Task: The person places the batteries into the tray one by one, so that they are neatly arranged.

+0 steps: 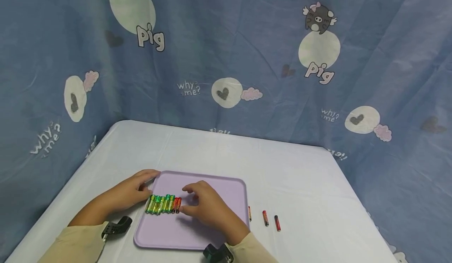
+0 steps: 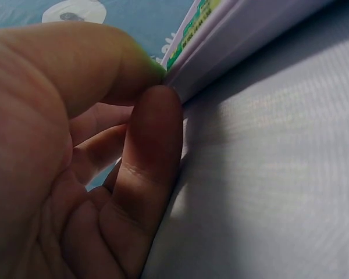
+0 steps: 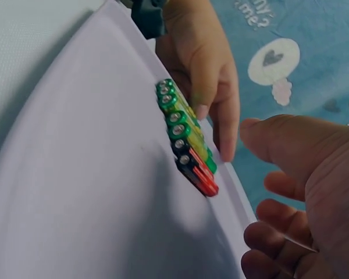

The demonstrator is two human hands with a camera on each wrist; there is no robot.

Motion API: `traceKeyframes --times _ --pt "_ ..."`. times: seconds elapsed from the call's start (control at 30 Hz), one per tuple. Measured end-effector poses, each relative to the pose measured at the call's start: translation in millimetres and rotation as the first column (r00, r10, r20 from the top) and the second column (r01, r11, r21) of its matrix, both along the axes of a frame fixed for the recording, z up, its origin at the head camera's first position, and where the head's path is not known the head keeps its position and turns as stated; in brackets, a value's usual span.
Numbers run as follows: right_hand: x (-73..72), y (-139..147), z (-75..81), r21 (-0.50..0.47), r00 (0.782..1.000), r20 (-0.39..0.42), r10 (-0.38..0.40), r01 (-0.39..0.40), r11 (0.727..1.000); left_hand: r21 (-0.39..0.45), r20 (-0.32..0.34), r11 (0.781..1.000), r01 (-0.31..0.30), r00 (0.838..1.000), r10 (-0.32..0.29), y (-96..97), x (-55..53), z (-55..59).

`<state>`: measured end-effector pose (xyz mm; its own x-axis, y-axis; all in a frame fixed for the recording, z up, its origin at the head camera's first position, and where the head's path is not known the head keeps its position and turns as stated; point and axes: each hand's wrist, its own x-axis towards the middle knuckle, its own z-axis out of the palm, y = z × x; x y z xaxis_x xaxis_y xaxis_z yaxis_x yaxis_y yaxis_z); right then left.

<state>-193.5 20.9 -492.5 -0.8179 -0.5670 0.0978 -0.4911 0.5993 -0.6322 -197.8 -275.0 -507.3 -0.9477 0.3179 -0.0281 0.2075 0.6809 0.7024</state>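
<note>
Several green-and-yellow batteries (image 1: 160, 205) lie side by side on a lilac tray (image 1: 190, 237), with two red-and-black batteries (image 1: 176, 205) at the right end of the row. At the tray's left rim is my left hand (image 1: 132, 190), its thumb tip beside the outermost green battery and its other fingers reaching toward the far left corner. My right hand (image 1: 208, 208) hovers over the tray at the row's right end. Its thumb and fingers are spread apart with nothing between them, as the right wrist view (image 3: 314, 192) also shows.
Three more red batteries lie on the white tabletop (image 1: 300, 184) right of the tray: one by the rim (image 1: 249, 213), a middle one (image 1: 265, 218) and a farther one (image 1: 277, 223). Behind the table hangs a blue printed curtain (image 1: 268, 39).
</note>
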Motion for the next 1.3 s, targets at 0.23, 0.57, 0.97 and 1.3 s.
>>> traceKeyframes --times 0.23,0.57,0.97,1.3 --pt "0.2 15.5 -0.3 -0.020 0.999 0.009 -0.041 0.041 0.999 -0.012 0.005 1.000 0.001 1.000 -0.001 0.6 -1.7 -1.6" --pt "-1.5 46.5 1.8 -0.035 0.994 0.013 -0.112 0.112 0.993 -0.007 0.027 1.000 0.000 1.000 0.000 0.2 -2.4 0.6" --pt "-7.5 108.5 -1.3 -0.025 0.981 -0.021 -0.194 0.194 0.981 -0.004 0.010 1.000 0.011 1.000 -0.011 0.6 -3.5 2.8" --pt "-10.8 163.7 3.5 0.028 0.967 0.032 -0.253 0.252 0.967 -0.014 0.025 1.000 0.002 1.000 -0.002 2.9 0.0 3.4"
